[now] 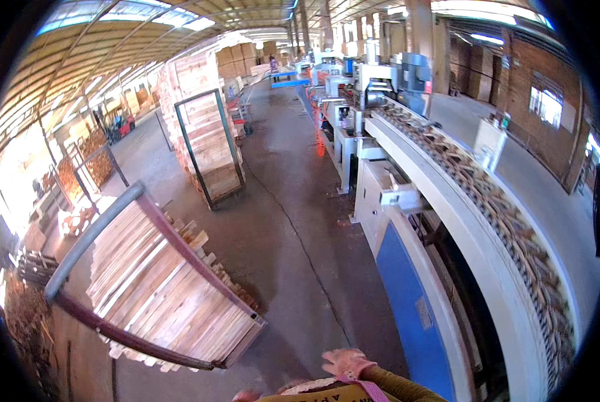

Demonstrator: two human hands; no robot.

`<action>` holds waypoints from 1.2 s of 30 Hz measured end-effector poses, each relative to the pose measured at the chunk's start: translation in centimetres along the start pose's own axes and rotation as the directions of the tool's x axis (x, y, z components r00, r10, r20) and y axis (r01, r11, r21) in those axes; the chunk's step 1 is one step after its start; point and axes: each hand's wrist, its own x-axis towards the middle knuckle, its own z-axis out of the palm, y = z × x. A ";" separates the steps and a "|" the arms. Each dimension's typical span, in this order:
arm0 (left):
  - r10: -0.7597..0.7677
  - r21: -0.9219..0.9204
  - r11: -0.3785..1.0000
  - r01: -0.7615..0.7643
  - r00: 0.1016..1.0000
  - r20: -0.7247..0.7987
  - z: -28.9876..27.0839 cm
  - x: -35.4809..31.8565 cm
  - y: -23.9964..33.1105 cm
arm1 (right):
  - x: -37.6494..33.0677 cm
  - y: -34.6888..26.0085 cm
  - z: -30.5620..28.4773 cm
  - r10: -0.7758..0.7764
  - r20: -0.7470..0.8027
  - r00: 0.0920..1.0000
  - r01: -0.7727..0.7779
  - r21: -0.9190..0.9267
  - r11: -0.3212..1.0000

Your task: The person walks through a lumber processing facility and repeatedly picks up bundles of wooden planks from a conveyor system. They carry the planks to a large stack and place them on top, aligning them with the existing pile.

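Factory floor [273, 268]: at eight o'clock, wooden strips [166, 275] are stacked, best grasped squarely. Near six, the right hand [349, 364] is spread, apparently unladen; the left hand's [246, 396] grip cannot be told.

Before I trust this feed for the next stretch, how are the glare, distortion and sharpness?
Head view: the roof skylight and wall window glare white, and the far left is washed out; head view: fisheye distortion bows the white conveyor toward a black rim; head view: the right hand is recognisable, though its fine detail looks soft.
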 end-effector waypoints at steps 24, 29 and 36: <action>0.242 -0.503 0.734 -0.456 0.868 -0.433 -68.6 69.7 48.3 | 52.9 45.7 -56.8 0.255 0.137 0.957 -0.275 0.164 0.947; 0.060 -0.011 0.998 -0.062 0.993 -0.100 -64.5 77.7 37.1 | 66.4 49.5 -73.2 0.175 0.117 0.978 -0.179 0.028 0.983; -0.220 -0.177 0.955 0.238 0.969 0.115 -69.8 89.3 37.3 | 86.1 58.4 -86.5 0.049 0.136 0.989 -0.047 -0.021 0.999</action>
